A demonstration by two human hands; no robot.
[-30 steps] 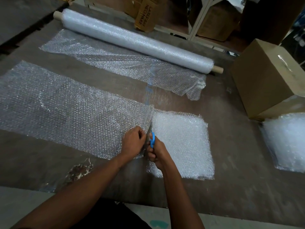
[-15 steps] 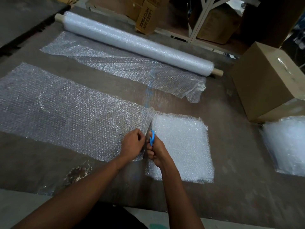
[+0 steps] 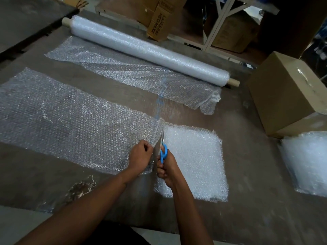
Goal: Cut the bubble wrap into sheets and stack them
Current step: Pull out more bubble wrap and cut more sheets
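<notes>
Scissors point(image 3: 162, 147) advanced slightly further up cut line in bubble wrap strip point(image 3: 74, 119); both hands followed.

Both my forearms reach forward from the lower edge of the view, bare to the elbow, and converge until the hands sit just beside each other at the centre. My left hand point(image 3: 140, 157) lies knuckles-up with its fingers curled under and the thumb tucked against them, pinching the bubble wrap strip point(image 3: 70, 121) at its near right corner. My right hand point(image 3: 165, 167) is closed in a fist round the blue handles of the scissors point(image 3: 162, 149), thumb side up, wrist straight.
</notes>
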